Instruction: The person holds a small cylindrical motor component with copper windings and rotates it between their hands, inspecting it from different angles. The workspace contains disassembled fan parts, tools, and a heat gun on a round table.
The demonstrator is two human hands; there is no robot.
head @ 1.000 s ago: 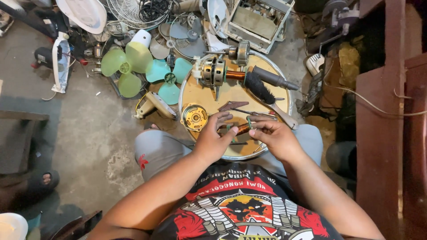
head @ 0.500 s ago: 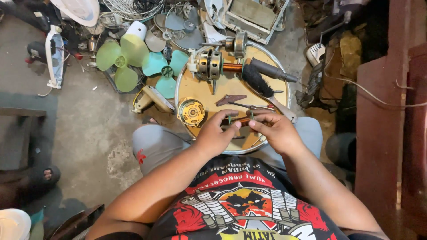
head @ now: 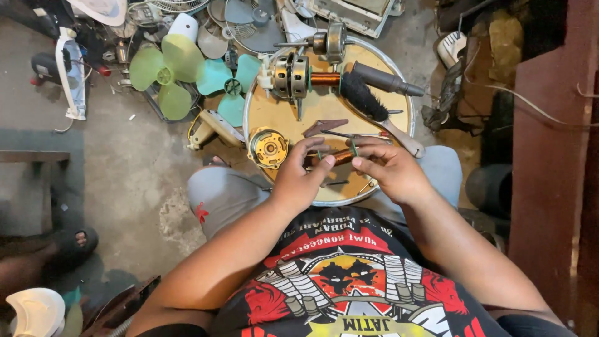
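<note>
Both my hands hold a small copper-wound coil piece (head: 342, 156) with green parts over a round wooden table top (head: 324, 118) with a metal rim. My left hand (head: 301, 178) pinches its left end with thumb and fingers. The right end is gripped by my right hand (head: 390, 171). Just left of my left hand lies a round brass-coloured motor part (head: 269, 148). At the far side of the table rest a fan motor with copper winding (head: 298, 77) and a black brush (head: 365, 97).
Green fan blades (head: 163, 73) and teal fan blades (head: 229, 86) lie on the concrete floor at the left among fan grilles and housings. A dark handled tool (head: 387, 80) and thin tools lie on the table. A sandalled foot (head: 75, 243) shows at lower left. A wooden panel (head: 549, 162) stands at right.
The view has shifted slightly downward. My hands stay together over the table edge, still working the small coil piece between the fingers.
</note>
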